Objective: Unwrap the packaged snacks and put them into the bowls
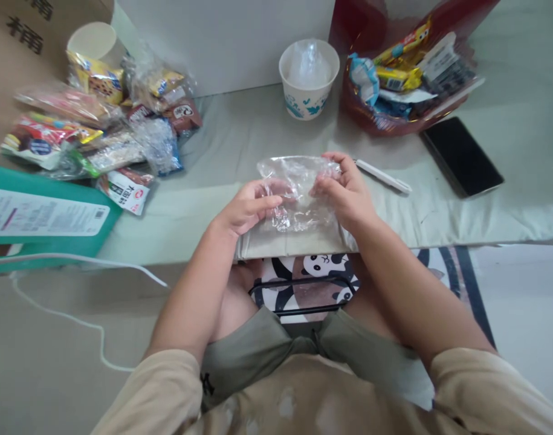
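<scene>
Operating by head-camera feed, I monitor 2 bare hands at the near edge of the cloth-covered table [240, 133]. Work item: 1 clear plastic bag [298, 184], crumpled, spanned between both hands; I cannot tell whether its lower part contacts the cloth. Left hand [251, 208]: partly closed, thumb on the near face of the bag, fingers curled behind the plastic at its left side. Right hand [346, 190]: partly closed, thumb and fingers gripping the bag at its right side. Beyond the bag, I locate 1 paper cup [306, 101], upright, with a blue-green print, containing clear plastic. Right of the cup: 1 dark red bowl [371, 122] holding snack packets [397, 78]. Near the bowl: 1 dark phone [462, 157]. Just beside the right hand: 1 pen-shaped white object [385, 177].
</scene>
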A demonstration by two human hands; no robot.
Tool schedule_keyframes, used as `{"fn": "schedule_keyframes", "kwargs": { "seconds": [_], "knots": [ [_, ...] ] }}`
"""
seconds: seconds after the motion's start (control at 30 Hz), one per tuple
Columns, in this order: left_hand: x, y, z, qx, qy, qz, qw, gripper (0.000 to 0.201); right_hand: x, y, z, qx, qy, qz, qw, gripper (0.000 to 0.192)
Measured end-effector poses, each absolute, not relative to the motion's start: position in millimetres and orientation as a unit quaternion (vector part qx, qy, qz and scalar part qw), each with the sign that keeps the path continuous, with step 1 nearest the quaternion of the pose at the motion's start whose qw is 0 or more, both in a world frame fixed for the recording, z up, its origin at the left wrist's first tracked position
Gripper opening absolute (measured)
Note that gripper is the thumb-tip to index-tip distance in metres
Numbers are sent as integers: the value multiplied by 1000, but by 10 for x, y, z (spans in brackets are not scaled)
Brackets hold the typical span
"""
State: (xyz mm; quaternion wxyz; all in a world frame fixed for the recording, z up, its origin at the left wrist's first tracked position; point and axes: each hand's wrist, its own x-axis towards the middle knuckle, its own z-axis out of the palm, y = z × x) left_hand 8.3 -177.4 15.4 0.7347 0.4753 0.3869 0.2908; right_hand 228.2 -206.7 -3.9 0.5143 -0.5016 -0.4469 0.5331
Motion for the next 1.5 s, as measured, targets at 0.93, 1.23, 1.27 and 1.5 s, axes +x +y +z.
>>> {"fn": "schedule_keyframes", "kwargs": {
  "seconds": [0.93,1.23,1.27,1.5],
  "knots": [
    [17,-1654,105,558,443,339,614,18,2316,-2153,86,-499,-359,632,471,38],
    [333,-1863,78,646,509,486,295,16,2149,-2186,80,-532,-366,533,547,28],
    [402,-1902,86,653,487,467,344,26,2126,-2199,88,-520,-374,544,543,29],
    [607,-1872,25,570,427,393,582,42,2053,-2169,135,-453,-349,634,521,40]
  ]
}}
